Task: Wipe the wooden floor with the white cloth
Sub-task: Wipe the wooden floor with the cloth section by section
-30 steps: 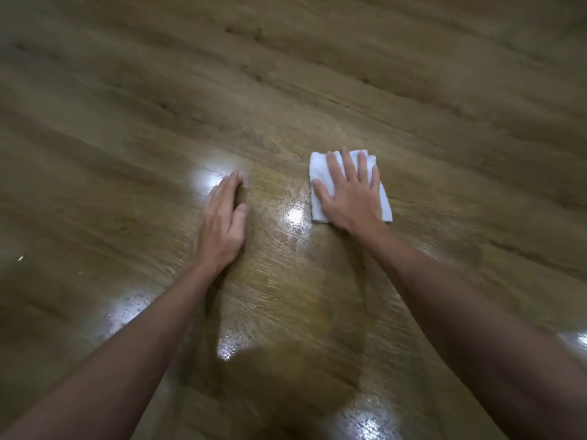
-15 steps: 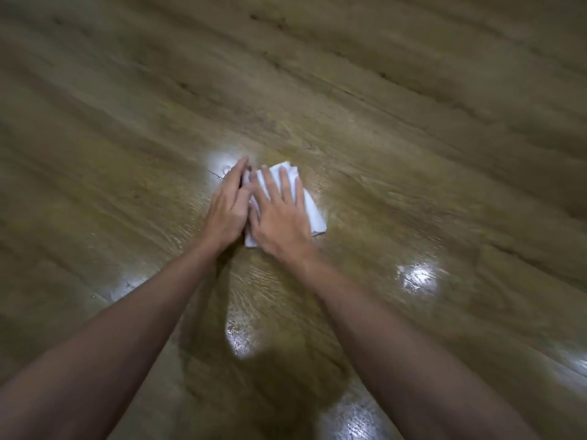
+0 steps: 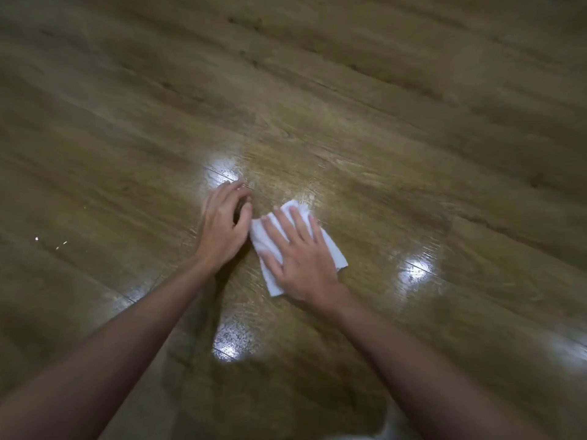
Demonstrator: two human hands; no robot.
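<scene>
A folded white cloth (image 3: 332, 249) lies flat on the wooden floor (image 3: 397, 128) in the middle of the view. My right hand (image 3: 300, 258) presses down on it with straight, spread fingers and covers most of it. My left hand (image 3: 224, 228) rests on the bare floor just left of the cloth, its fingers loosely curled and holding nothing. Its thumb comes close to the cloth's left corner. The floor around both hands looks wet and glossy.
Bright light reflections shine on the wet planks at the left hand's fingertips (image 3: 222, 173), right of the cloth (image 3: 416, 271) and between my forearms (image 3: 230, 344). A few small pale specks (image 3: 36, 239) lie on the floor at the left.
My right hand slid the cloth left until it met the left hand, then back a little to the right. The left hand's fingers went from flat to loosely curled.
</scene>
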